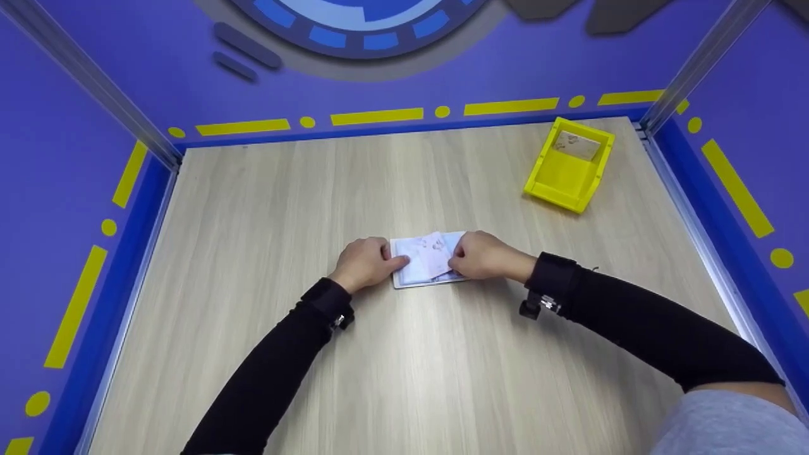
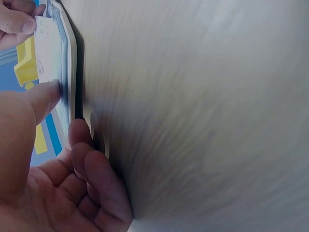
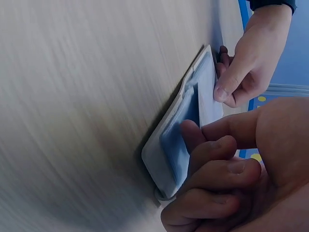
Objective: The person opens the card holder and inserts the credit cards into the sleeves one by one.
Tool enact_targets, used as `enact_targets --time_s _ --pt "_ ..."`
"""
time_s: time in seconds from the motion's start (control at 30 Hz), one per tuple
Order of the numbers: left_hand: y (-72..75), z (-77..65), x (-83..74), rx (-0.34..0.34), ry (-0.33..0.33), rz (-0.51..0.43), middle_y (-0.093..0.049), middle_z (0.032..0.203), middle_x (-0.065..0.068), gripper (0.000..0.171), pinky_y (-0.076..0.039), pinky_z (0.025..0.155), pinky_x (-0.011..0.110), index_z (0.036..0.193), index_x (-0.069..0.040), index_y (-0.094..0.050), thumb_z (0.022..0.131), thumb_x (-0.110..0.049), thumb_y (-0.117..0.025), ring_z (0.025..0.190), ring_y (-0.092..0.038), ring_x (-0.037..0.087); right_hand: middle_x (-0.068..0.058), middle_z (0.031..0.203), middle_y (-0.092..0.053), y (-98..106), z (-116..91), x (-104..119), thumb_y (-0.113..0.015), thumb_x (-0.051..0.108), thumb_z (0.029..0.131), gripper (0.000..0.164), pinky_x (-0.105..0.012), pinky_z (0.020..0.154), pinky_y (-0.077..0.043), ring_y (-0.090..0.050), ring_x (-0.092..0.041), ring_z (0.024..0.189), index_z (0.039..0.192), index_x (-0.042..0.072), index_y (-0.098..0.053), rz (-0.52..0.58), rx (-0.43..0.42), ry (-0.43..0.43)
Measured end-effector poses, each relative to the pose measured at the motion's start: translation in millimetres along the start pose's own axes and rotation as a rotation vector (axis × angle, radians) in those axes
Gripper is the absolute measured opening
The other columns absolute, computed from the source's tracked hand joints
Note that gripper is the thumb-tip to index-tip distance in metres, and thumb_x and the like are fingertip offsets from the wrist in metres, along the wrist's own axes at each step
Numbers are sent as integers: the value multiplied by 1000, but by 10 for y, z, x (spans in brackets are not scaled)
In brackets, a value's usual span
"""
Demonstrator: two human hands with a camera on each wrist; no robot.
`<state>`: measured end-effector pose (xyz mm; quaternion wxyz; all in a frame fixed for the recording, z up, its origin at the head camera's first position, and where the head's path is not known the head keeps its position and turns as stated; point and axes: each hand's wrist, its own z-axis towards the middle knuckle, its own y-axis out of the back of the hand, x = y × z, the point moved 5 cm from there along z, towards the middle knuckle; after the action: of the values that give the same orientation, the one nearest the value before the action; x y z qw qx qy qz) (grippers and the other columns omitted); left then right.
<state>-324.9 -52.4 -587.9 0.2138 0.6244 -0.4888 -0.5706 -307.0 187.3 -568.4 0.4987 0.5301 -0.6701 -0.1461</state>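
A card holder with bluish clear sleeves lies spread open on the table, a pale cover showing round its edge. My left hand grips its left edge, thumb on the top sleeve and curled fingers at the rim, as the left wrist view shows. Over the middle of the holder a pale printed card lies at a slant. Its right edge is pinched between the thumb and index finger of my right hand. In the right wrist view the card stands tilted above the blue sleeve.
At the back right of the wood-grain table stands a yellow bin. Inside it a similar printed card leans against the far wall. Blue panels with yellow marks enclose the table's back and sides.
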Motion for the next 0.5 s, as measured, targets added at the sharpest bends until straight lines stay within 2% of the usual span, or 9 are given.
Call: enact_targets --time_s 0.27,0.5 --pt "1 15 2 -9 5 9 -57 78 -4 48 -39 69 32 79 -18 -61 99 -59 -77 76 -56 19 8 59 -47 -68 -4 84 -65 27 104 39 -27 55 -36 -47 -11 56 66 18 -66 -3 14 0" --pt "-14 21 13 -7 5 -3 -58 78 -4 48 -39 68 32 80 -18 -61 98 -59 -77 76 -56 19 7 62 -51 -93 10 135 -71 29 99 33 -28 59 -38 -50 -14 63 69 16 -69 -11 -34 -8"
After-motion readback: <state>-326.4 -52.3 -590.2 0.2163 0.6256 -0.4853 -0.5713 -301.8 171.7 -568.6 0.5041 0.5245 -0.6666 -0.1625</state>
